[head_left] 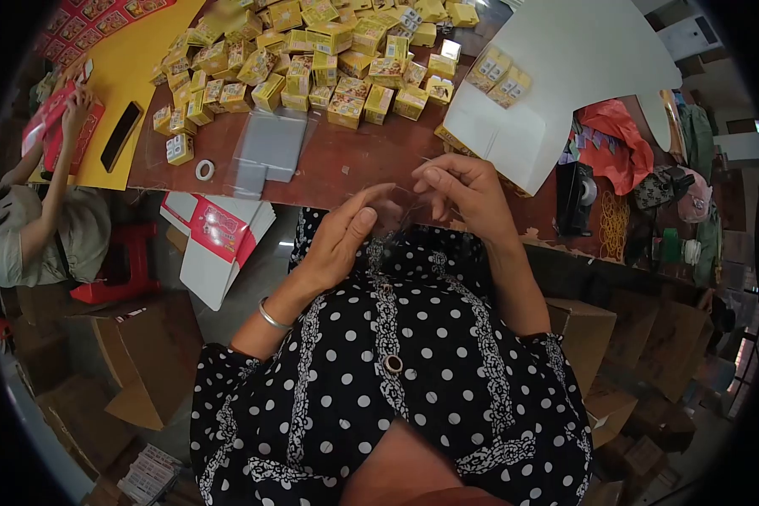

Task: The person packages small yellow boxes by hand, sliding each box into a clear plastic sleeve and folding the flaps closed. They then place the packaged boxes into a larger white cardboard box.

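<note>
Closest to the camera, a black dotted garment (396,371) is seen, and just above it both hands are held together at the near edge of the counter (346,164). The left hand (341,240) is turned palm inward with the fingers loosely curled and the thumb stretched toward the other hand; a metal bracelet (272,316) is worn on its wrist. The right hand (464,190) is bent narrowly, its fingertips pinched at a thin clear film (401,211) that is stretched between the two hands; how firmly the film is gripped cannot be told.

Just beyond the left hand, a stack of clear plastic sheets (266,152) is laid on the counter, and a small roll of tape (204,170) is found further to the left of it. Beyond the right hand, a white flat carton (557,76) is spread, with a few small boxes on it. To the right of that hand, a black tape dispenser (575,198) is placed.

Farther off, beyond both hands, a heap of small yellow boxes (312,59) is piled. Far to the left, another person's hand (76,105) is rested on red printed card beside a yellow sheet (139,63).
</note>
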Available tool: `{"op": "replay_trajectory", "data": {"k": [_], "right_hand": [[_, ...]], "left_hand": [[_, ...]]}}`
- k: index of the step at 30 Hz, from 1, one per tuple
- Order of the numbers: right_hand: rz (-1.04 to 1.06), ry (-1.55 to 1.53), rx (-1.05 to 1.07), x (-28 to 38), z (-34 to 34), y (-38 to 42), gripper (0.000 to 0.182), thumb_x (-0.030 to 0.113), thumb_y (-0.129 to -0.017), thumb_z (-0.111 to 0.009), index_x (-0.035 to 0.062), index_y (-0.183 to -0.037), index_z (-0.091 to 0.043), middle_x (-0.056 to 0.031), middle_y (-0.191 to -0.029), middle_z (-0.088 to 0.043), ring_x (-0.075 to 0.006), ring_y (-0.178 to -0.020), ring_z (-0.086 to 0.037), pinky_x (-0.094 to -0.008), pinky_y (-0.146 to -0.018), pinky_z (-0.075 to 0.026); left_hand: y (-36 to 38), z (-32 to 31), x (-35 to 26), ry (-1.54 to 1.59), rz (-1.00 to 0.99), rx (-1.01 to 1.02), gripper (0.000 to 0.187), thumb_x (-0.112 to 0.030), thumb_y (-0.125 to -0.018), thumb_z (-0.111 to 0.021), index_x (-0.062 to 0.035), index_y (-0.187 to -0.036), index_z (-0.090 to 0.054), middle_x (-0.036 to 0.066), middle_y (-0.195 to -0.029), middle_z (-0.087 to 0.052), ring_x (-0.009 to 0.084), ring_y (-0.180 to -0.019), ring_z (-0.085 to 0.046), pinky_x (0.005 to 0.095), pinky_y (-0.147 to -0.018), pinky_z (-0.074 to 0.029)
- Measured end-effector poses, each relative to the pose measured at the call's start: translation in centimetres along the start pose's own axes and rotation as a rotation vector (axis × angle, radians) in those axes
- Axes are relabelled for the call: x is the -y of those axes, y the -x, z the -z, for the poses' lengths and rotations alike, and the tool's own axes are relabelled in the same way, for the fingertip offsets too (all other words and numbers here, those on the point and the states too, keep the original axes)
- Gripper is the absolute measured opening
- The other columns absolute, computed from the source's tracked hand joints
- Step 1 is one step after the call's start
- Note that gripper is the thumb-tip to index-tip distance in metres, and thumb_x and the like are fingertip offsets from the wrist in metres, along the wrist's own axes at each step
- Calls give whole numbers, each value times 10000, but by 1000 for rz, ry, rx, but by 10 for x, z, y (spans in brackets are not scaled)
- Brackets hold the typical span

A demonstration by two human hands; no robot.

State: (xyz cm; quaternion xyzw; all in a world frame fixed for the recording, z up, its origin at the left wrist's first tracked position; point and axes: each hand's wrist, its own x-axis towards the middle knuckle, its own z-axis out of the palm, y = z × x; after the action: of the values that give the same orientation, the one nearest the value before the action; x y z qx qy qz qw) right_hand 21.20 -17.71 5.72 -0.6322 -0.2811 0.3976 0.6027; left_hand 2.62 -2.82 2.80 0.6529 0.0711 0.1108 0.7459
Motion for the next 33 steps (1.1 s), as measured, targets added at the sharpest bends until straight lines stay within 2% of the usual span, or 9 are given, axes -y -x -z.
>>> {"op": "replay_trajectory", "data": {"k": [5, 7, 10, 14, 20, 22, 25, 32, 33], "right_hand": [[-51, -5, -40, 23, 15, -37, 226, 195, -997, -646, -1, -1098, -696, -72, -890, -714, -99, -657, -651, -217, -550, -512], [331, 808, -329, 20, 25, -62, 255, 195, -904, -722, 51, -1108, -676, -93, -979, -727, -225, -840, -689, -320, -715, -553], [398, 1301, -295, 15, 25, -88, 353, 178, -821, -768, 77, -1136, -647, -109, -1064, -699, -306, -1041, -632, -398, -843, -539], [308, 1347, -257, 2, 19, -106, 393, 168, -790, -787, 85, -1145, -639, -108, -1087, -686, -309, -1140, -576, -426, -898, -524], [239, 1245, -292, 13, 22, -89, 398, 200, -865, -744, 71, -1223, -627, -74, -969, -676, -231, -911, -645, -370, -785, -537], [95, 719, -217, 16, 23, -73, 395, 202, -930, -701, 40, -1274, -596, -43, -879, -641, -138, -785, -630, -295, -664, -528], [-6, 437, -190, 1, 14, -42, 372, 211, -977, -661, 16, -1282, -575, -29, -859, -628, -80, -738, -608, -230, -586, -494], [-120, 357, -395, -53, 4, -3, 371, 214, -986, -649, 5, -1277, -556, -58, -886, -649, -110, -742, -632, -238, -609, -507], [-51, 520, -379, -53, 9, -1, 409, 253, -957, -681, 4, -1258, -560, -107, -916, -662, -187, -778, -662, -306, -667, -536]], "left_hand": [[8, 12, 15, 39, 45, -132, 588, -437, -1103, -325, 32, -1408, -506, 51, -953, -603, 136, -894, -597, 261, -806, -509], [10, 18, 19, 68, 86, -163, 611, -457, -1103, -303, 31, -1408, -508, 37, -913, -579, 123, -861, -581, 248, -773, -503], [8, 23, 21, 36, 121, -190, 651, -491, -1100, -262, 27, -1402, -516, 46, -924, -609, 140, -874, -607, 247, -753, -507], [9, 26, 17, 202, 272, -167, 680, -524, -1092, -239, 7, -1388, -545, 60, -969, -638, 166, -899, -646, 287, -795, -525], [11, 25, 20, 399, 294, -175, 706, -519, -1091, -208, 32, -1361, -558, 69, -958, -628, 199, -894, -646, 339, -813, -534], [10, 27, 22, 436, 325, -205, 708, -524, -1089, -208, 26, -1362, -559, 60, -941, -611, 193, -862, -634, 343, -809, -536], [8, 30, 26, 458, 279, -246, 708, -538, -1082, -222, 18, -1365, -556, 43, -911, -579, 179, -806, -597, 353, -795, -542], [5, 39, 20, 444, 230, -269, 614, -508, -1079, -326, 6, -1294, -584, 37, -954, -574, 162, -870, -590, 344, -805, -554], [6, 39, 20, 419, 217, -271, 596, -500, -1069, -380, 15, -1301, -570, 62, -1038, -603, 173, -922, -606, 355, -829, -557]]}}
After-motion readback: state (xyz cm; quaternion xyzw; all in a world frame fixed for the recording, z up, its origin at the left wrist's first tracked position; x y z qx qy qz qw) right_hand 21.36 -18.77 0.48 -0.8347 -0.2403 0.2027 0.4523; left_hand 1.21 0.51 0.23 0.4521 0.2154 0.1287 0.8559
